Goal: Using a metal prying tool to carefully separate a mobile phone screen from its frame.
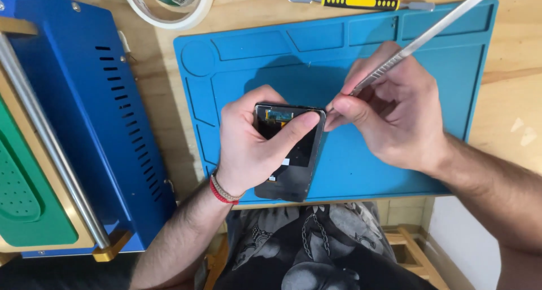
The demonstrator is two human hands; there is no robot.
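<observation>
Opened phone [291,168] on blue mat [395,171], long axis toward body. Left hand [248,146] fingers clamp phone's top end. Right hand [395,118] fingers pinch metal spudger [435,27], tip at phone's top right corner.

Light wooden workbench [511,53]; wooden stool frame [407,240] below; pale floor [463,239].

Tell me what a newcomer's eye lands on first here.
Two bare hands meet mid-frame over a bright blue work mat: the left hand grips a dark, opened phone, while the right hand holds a long metal pry tool at its top corner. A big blue machine fills the left side.
</observation>
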